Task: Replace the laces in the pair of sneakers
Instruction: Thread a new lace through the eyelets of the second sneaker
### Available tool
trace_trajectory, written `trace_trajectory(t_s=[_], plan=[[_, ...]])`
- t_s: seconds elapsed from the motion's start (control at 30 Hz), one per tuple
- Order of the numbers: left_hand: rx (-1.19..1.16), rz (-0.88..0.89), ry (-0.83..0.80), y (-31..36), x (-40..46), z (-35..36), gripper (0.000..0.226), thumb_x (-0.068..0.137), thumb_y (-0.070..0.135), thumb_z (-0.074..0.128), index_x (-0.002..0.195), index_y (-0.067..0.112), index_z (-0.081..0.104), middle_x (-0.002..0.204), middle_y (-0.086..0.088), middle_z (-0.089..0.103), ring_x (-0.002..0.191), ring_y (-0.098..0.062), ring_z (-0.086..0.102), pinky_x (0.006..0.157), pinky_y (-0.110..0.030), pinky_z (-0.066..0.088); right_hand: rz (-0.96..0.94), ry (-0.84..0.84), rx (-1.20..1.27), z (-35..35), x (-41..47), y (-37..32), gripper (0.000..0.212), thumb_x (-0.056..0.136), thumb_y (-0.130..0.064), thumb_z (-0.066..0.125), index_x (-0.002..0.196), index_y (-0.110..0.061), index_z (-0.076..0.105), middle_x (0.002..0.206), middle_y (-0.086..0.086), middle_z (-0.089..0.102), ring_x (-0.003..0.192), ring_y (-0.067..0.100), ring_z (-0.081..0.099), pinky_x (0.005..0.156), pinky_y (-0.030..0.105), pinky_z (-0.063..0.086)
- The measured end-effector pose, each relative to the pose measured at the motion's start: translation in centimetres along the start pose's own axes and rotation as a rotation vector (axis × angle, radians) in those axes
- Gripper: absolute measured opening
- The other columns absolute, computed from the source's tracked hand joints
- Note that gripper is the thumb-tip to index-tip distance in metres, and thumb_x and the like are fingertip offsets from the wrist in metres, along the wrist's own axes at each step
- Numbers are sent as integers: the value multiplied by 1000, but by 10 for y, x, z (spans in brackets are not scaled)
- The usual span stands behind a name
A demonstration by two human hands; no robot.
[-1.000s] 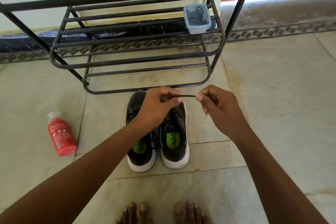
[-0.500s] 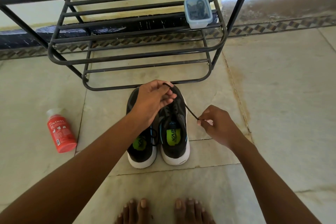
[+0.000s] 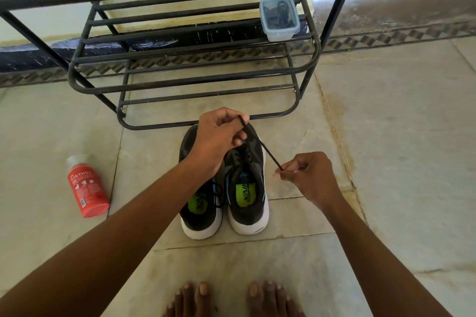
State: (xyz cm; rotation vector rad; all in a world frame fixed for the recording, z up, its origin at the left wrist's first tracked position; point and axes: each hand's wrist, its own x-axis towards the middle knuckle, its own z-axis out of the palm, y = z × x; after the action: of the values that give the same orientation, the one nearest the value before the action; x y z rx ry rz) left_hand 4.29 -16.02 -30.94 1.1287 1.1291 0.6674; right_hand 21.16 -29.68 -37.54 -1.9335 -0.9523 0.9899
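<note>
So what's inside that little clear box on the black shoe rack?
Through the small clear plastic box on the black metal shoe rack, dark tangled cords show. They might be laces, but the view is too blurry to be sure, and whatever lies underneath them is covered.

a second ago i held the black lace (image 3: 260, 144) short and level between both grips above the sneakers (image 3: 247, 183). now my right hand (image 3: 307, 175) has dropped down and out beside the right shoe, my left hand (image 3: 219, 136) has lifted slightly, and the lace slants between them, seemingly drawn longer.
</note>
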Motion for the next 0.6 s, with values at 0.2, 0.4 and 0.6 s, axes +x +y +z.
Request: trace_trajectory(t_s=[0.2,0.4,0.6], plan=[[21,45,-39,8,0,3,8,96,1,67,100,-2,73,87,-17,71,68,-22,67,64,-26,56,-81,-95,164,0,-9,-4,36,82,6,78,99,-11,52,71,9,75,65,28,75,67,41,63],[84,59,6,9,3,6,7,96,1,67,97,1,74,82,-10,73,73,-25,72,73,-30,61,-162,-104,166,4,-4,0,17,95,0,65,96,-11,78,78,3,74,65,24,74,64,38,60],[197,7,-36,12,10,3,44,85,-4,78,122,9,59,107,-14,72,97,-26,75,81,-32,63,-156,-58,200,4,-4,2,17,100,-16,63,104,-17,80,93,3,73,86,18,70,70,29,59]])
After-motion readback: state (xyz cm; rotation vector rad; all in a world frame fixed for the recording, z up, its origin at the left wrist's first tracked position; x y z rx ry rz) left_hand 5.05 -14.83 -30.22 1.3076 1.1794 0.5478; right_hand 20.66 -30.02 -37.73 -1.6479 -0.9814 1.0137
